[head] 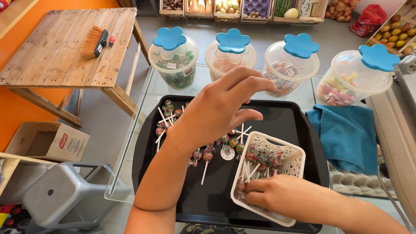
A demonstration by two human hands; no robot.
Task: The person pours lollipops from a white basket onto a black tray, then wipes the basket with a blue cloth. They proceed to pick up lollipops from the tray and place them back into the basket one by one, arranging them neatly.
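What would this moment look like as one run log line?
left hand: raised over black tray, empty | right hand: in white basket, touching lollipops | more lollipops loose on tray

Glass-topped counter (pixel 143 112) with its load.
Directly on the glass: one black plastic tray (pixel 299 130) at centre; one blue cloth (pixel 346 134), folded, touching the tray's right edge; four clear round sweet jars (pixel 173 65) with blue flower-shaped lids in a row along the far edge, behind the tray. The tray bears loose lollipops (pixel 203 156) and a white lattice basket (pixel 290 162).
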